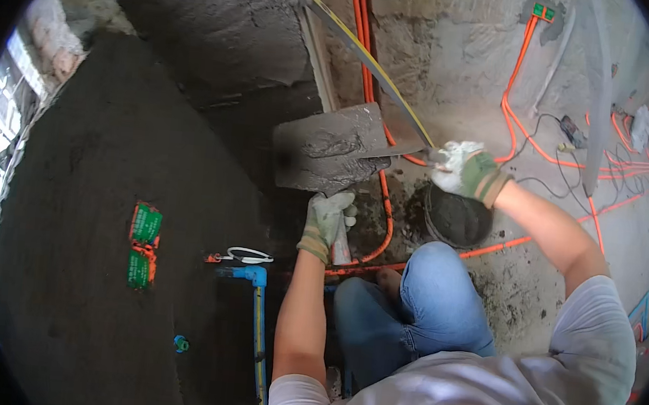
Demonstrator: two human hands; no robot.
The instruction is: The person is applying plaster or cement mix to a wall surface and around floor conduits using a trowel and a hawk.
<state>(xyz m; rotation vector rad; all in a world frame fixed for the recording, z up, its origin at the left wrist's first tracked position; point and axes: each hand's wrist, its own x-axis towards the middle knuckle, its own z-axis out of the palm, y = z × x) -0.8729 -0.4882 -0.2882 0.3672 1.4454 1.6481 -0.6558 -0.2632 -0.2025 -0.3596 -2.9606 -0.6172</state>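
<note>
right of printed green covers [147,223], hawk [299,135] in left fingers [334,203], trowel [392,154] in right fingers [449,159]

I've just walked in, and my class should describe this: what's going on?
A gloved person is handling grey mortar-like paste. The left hand holds a flat, smeared board at its near edge. The right hand grips a trowel, its blade reaching over the paste. A bucket stands near the right hand.
</note>
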